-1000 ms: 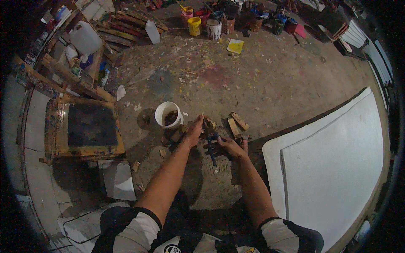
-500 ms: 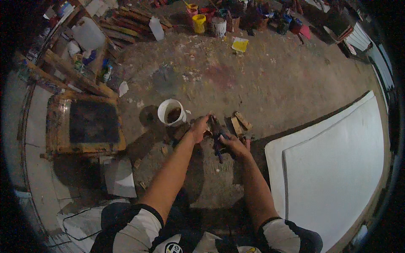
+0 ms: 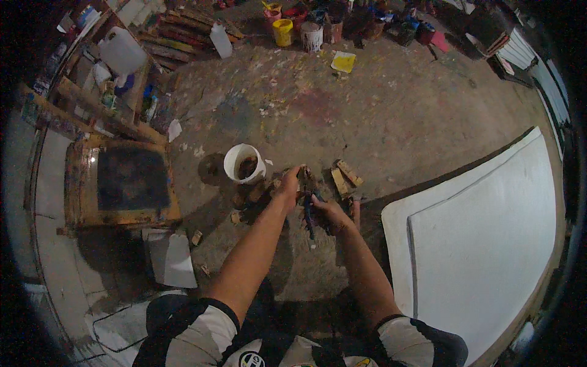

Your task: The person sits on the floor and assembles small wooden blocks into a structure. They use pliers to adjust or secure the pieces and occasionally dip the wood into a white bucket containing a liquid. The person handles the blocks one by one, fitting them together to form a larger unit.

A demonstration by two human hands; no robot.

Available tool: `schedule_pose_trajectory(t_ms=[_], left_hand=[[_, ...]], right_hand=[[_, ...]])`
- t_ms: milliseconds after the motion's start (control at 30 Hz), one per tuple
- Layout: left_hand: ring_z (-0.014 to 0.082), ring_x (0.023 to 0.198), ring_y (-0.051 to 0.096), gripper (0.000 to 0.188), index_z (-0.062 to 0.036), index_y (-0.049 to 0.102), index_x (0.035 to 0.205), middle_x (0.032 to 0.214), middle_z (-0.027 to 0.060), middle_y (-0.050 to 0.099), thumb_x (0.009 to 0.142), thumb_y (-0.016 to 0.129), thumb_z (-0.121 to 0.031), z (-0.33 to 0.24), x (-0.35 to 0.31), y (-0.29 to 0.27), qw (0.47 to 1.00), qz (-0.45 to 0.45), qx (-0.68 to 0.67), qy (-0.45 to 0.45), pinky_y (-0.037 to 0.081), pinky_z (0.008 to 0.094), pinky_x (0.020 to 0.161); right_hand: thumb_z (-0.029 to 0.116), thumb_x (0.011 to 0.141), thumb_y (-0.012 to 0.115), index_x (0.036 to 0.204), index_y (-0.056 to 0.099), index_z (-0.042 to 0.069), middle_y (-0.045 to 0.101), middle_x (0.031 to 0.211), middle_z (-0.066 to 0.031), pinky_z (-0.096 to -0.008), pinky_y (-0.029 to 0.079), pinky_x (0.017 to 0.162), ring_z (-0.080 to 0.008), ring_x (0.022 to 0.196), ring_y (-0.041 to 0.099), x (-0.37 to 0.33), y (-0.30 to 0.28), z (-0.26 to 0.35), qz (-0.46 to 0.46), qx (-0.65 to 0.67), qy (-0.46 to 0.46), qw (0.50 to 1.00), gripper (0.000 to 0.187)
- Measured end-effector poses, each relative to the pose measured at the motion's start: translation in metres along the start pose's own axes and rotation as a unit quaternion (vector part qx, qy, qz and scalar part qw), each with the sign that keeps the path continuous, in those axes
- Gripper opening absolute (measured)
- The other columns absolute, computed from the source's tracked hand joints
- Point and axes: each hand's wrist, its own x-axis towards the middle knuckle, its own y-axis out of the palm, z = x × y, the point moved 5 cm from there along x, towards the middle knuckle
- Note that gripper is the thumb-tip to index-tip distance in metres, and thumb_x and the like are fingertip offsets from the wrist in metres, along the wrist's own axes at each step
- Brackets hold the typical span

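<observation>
Above the floor in front of me, my right hand (image 3: 330, 214) is closed around a dark blue-handled tool (image 3: 310, 221), whose handle points back toward me. Its working end is too dark to make out. Just left of it, my left hand (image 3: 288, 188) is closed, pinching a small dark brownish piece (image 3: 305, 174) against the tool's far end. A white bucket (image 3: 230, 164) with something brown inside stands beyond my left hand. Two short wood blocks (image 3: 339, 182) lie beyond my right hand, and a reddish-brown piece (image 3: 356, 209) is beside that hand.
A large white panel (image 3: 483, 238) lies at right. At left are a wood-framed dark screen (image 3: 133, 180) and a white container (image 3: 169, 260). Paint pots (image 3: 282, 33), a yellow-marked sheet (image 3: 343, 62) and a white bottle (image 3: 221, 41) are at the back. Wood scraps (image 3: 196, 237) dot the paint-spotted floor (image 3: 287, 128).
My right hand has shifted slightly left and turned, and the tool's handle now points more straight toward me. My left hand stays almost in place. The whole view has shifted slightly.
</observation>
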Motion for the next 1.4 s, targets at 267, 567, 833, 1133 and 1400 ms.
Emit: schedule_pose_trajectory(t_ms=[267, 567, 833, 1133, 1400], left_hand=[[0.0214, 0.091, 0.059, 0.040, -0.0076, 0.065, 0.099, 0.097, 0.0054, 0.064, 0.102, 0.046, -0.043, -0.011, -0.029, 0.014, 0.980, -0.138, 0.095, 0.109, 0.045, 0.0382, 0.085], [0.0266, 0.089, 0.059, 0.044, 0.0009, 0.061, 0.098, 0.093, 0.0125, 0.063, 0.104, 0.045, -0.040, 0.028, 0.060, -0.068, 0.905, -0.173, 0.275, 0.273, 0.044, 0.0437, 0.083], [0.0287, 0.087, 0.064, 0.048, -0.0006, 0.064, 0.105, 0.098, 0.0140, 0.067, 0.104, 0.049, -0.046, 0.027, 0.037, -0.053, 0.894, -0.080, 0.309, 0.315, 0.049, 0.0443, 0.079], [0.0264, 0.085, 0.066, 0.052, -0.0032, 0.064, 0.110, 0.098, 0.0117, 0.068, 0.102, 0.050, -0.052, 0.031, -0.029, -0.074, 0.917, -0.237, 0.126, 0.296, 0.052, 0.0422, 0.073], [0.0243, 0.083, 0.068, 0.056, -0.0056, 0.064, 0.115, 0.098, 0.0097, 0.068, 0.101, 0.050, -0.058, 0.023, -0.051, -0.089, 0.926, -0.262, 0.035, 0.269, 0.054, 0.0403, 0.068]], right_hand=[[0.036, 0.102, 0.066, 0.112, 0.063, 0.001, 0.072, 0.083, -0.0136, -0.0377, 0.055, 0.059, -0.0244, 0.065, 0.069, 0.023, -0.007, -0.033, -0.067, -0.013, -0.044, 0.997, 0.037], [0.038, 0.106, 0.058, 0.112, 0.067, 0.004, 0.072, 0.082, -0.0114, -0.0350, 0.051, 0.056, -0.0214, 0.063, 0.068, -0.004, 0.027, -0.007, -0.062, -0.021, 0.016, 0.998, 0.035], [0.042, 0.104, 0.061, 0.115, 0.067, 0.005, 0.072, 0.090, -0.0085, -0.0335, 0.051, 0.064, -0.0199, 0.076, 0.068, -0.032, 0.022, 0.029, -0.048, 0.015, -0.013, 0.999, 0.038], [0.046, 0.099, 0.070, 0.112, 0.066, 0.001, 0.067, 0.088, -0.0045, -0.0344, 0.052, 0.067, -0.0164, 0.075, 0.061, 0.064, 0.096, 0.052, 0.039, -0.165, -0.057, 0.984, 0.047], [0.046, 0.105, 0.058, 0.118, 0.065, 0.002, 0.072, 0.100, -0.0084, -0.0350, 0.053, 0.064, -0.0172, 0.070, 0.061, 0.142, 0.124, 0.031, 0.104, -0.063, 0.115, 0.986, 0.046]])
